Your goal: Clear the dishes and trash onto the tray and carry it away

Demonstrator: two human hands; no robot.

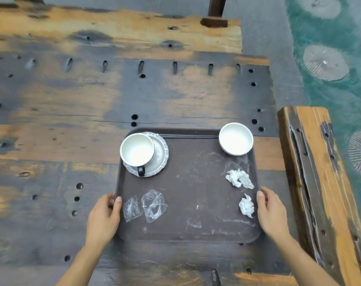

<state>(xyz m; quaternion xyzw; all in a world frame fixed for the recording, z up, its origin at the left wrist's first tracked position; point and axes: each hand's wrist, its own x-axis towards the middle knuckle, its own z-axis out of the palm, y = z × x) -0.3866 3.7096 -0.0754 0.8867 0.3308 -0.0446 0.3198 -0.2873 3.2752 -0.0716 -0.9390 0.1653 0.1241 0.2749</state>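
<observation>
A dark brown tray [196, 178] lies on the worn wooden table. On its far left a white cup [136, 149] with a black handle stands on a saucer [161, 159]. A white bowl [235, 139] sits at its far right corner. Two crumpled white tissues [239, 178] [246, 206] lie along the right side. Two pieces of clear plastic wrap [153, 205] [132, 208] lie near the left side. My left hand [104, 217] grips the tray's left rim, thumb over the edge. My right hand [271, 213] grips the right rim the same way.
The wooden table [72, 120] has holes and slots across its planks. A wooden bench [320, 182] runs along the right of the table. Beyond it is a teal floor [330, 38] with round pale patterns. A dark post [215, 9] stands at the far edge.
</observation>
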